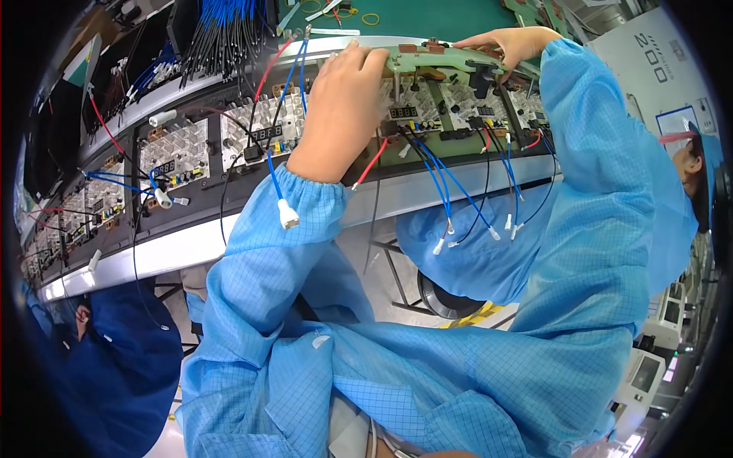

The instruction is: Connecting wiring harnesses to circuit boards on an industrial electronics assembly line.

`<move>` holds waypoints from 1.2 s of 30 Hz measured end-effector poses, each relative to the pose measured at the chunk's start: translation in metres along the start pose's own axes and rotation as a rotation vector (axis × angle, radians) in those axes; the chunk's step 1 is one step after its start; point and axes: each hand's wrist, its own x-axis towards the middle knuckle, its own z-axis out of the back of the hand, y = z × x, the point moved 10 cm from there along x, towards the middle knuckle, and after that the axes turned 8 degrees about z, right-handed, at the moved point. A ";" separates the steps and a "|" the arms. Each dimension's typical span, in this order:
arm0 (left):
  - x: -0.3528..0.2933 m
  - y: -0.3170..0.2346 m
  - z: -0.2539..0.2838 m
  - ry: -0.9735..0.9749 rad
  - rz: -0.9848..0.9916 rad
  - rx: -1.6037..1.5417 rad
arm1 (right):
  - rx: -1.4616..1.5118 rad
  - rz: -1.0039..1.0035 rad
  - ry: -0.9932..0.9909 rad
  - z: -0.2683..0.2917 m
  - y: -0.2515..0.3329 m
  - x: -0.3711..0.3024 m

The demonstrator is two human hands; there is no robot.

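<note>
A pale green fixture plate [437, 59] with brown blocks and a black clamp [482, 79] spans the far side of the rail, above circuit boards. My left hand [343, 107] is closed at its left end, thumb against the edge and fingertips over the far side. At the right end my right hand [515, 47] grips the plate, index finger along the top and thumb lower down. Below the plate sit circuit boards [416, 107] with digit displays and clear parts. Blue, black and red wires [439, 179] with white connectors hang from them over the near edge.
More wired boards [172, 160] line the rail to the left. Bundled blue wires [229, 19] stand at the far left on the bench. A green mat [420, 19] carries rubber bands and strips. Another person in blue sits at right, a darker-clothed one [126, 359] at lower left.
</note>
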 end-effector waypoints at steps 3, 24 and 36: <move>0.006 -0.003 -0.001 0.091 0.005 -0.029 | 0.026 -0.026 0.004 -0.004 -0.003 0.001; 0.007 -0.010 -0.006 0.040 -0.094 0.044 | 0.090 0.007 -0.069 -0.009 -0.025 0.005; 0.001 -0.010 -0.004 0.082 -0.067 0.057 | 0.123 0.103 -0.082 -0.018 -0.026 0.004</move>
